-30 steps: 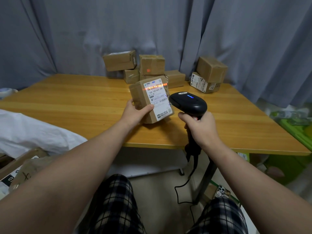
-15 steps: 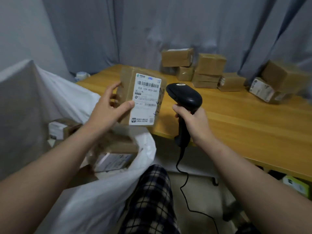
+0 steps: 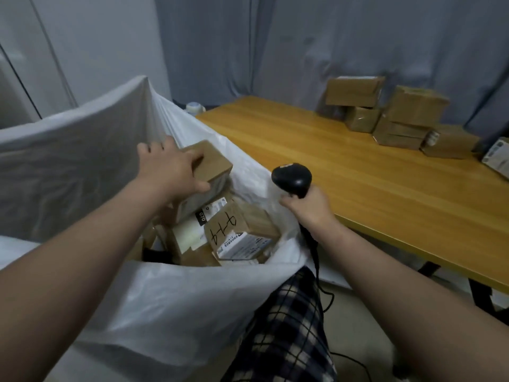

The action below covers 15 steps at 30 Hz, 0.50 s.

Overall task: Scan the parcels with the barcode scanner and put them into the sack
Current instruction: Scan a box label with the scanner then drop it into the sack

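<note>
- left hand [image 3: 170, 169] has a solid grip on a brown parcel [image 3: 213, 164]: thumb on the near side, fingers curled over the top, and the box is tilted a bit
- that parcel is in the air right over the open mouth of the white sack [image 3: 82, 166], just above the stuff already in there
- right hand [image 3: 309, 209] is wrapped round the handle of the black barcode scanner [image 3: 292, 177], head sticking up, held in the gap between the sack and the near edge of the bench [image 3: 330, 166]
- the scanner's cable [image 3: 319, 274] hangs down from the handle past the person's knee
- the sack already holds a bunch of boxes: a marked parcel [image 3: 239, 227] with pen scribble on top and a white label on its side, plus a labelled parcel [image 3: 213, 209] tucked under the held one, tag reads "070"
- on the wooden bench, a stack of parcels [image 3: 413, 108] sits along the far edge against the grey curtain [image 3: 330, 37]
- another box with a white label [image 3: 497, 158] is cut off at the right edge
- plaid trousers [image 3: 289, 326] at the bottom, beside the sack
- some small pale container [image 3: 195, 108] sits behind the sack, too blurry to tell what it is
</note>
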{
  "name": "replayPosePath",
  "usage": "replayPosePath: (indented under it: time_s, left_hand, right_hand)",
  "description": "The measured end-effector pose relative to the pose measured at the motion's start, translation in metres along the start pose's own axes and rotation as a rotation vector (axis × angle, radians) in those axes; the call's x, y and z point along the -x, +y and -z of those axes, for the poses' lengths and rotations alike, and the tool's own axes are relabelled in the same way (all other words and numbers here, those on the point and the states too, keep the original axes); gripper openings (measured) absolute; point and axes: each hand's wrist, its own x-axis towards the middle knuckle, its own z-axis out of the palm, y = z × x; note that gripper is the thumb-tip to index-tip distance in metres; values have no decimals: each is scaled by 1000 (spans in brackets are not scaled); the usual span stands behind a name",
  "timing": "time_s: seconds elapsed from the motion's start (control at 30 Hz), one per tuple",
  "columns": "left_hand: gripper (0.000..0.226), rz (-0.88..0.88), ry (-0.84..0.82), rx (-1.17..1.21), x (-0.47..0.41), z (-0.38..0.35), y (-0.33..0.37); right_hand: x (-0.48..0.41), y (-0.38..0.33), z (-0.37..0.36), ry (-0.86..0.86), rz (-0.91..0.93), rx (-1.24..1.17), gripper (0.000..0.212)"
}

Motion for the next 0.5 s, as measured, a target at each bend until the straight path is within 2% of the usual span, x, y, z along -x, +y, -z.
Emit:
replayPosePath:
  time_s: [0.1, 0.17, 0.3, 0.4, 0.47, 0.5]
  left_hand:
    - [67, -11, -251, -75, -9, 26, 2]
    - [67, -15, -281, -122, -13, 36, 1]
    - [70, 14, -78, -142, -19, 41, 0]
    - [69, 66, 57, -88, -27, 52, -8]
    - [69, 81, 101, -92, -32, 58, -13]
    - [69, 79, 94, -81, -33, 58, -13]
  right_hand:
    - [2, 7, -3, 32, -8, 182, 19]
    - [1, 0, -5, 34, -70, 132, 21]
    - [-7, -48, -5, 8, -275, -323, 23]
    - [0, -93, -7, -103, -225, -664, 25]
    - [1, -103, 1, -120, -174, -734, 23]
    - [-2, -101, 10, -59, -164, -713, 24]
